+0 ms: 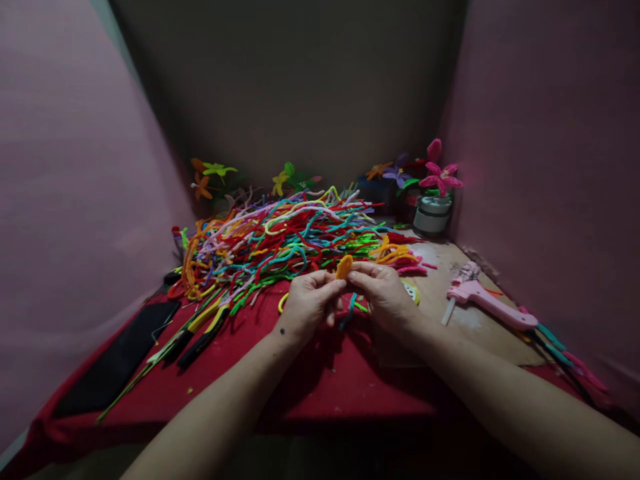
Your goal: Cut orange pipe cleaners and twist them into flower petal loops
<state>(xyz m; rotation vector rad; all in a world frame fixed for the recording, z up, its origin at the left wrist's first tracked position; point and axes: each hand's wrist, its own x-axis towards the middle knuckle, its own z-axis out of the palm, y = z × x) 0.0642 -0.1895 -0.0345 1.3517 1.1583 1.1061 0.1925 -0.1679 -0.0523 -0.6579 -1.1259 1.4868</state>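
My left hand (309,303) and my right hand (383,293) meet over the middle of the red cloth (320,380). Both pinch a small orange pipe-cleaner loop (344,266) between thumb and fingers, held upright just above the table. A teal pipe-cleaner piece (349,312) hangs below the hands. Right behind them lies a big heap of pipe cleaners (285,240) in many colours.
A pink glue gun (487,301) lies at the right on a wooden board (450,313). Pliers with yellow and black handles (200,333) and a black flat item (120,360) lie at the left. Finished pipe-cleaner flowers (440,175) and a small jar (433,215) stand at the back. Pink walls close both sides.
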